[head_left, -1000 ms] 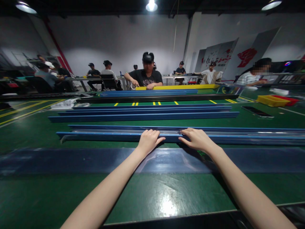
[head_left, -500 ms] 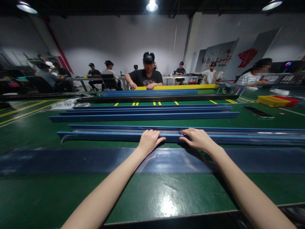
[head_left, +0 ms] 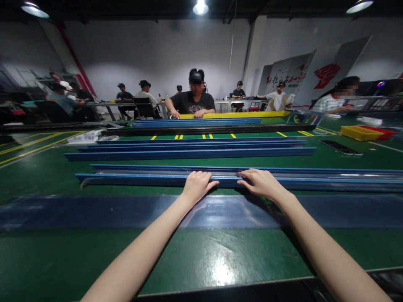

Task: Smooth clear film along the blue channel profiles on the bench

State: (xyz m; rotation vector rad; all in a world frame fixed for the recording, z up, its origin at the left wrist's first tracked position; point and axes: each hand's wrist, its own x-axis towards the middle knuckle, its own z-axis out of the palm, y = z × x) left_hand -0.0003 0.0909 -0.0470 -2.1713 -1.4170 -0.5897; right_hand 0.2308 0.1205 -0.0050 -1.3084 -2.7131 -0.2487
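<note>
A long blue U-shaped channel (head_left: 141,180) lies across the green table, its open side up. My left hand (head_left: 197,186) grips its near wall, fingers bent over the top edge and thumb on the near side. To the right, my right hand (head_left: 261,182) holds the same wall in a similar way, its fingertips reaching inside the channel. A narrow gap separates the two thumbs. Clear plastic film (head_left: 362,176) shows inside the channel's right part. In front of it, under my forearms, a wide transparent strip (head_left: 94,212) lies flat.
Several more blue channels (head_left: 195,153) lie beyond mine, then a black bar (head_left: 208,130). Across the table a person (head_left: 201,100) holds a yellow channel (head_left: 245,114). A phone (head_left: 341,147) and a yellow tray (head_left: 359,133) sit at right. Other people sit behind.
My hands and the blue channel stay in place. Across the table, the person's hand at the left end of the yellow channel has shifted slightly.
</note>
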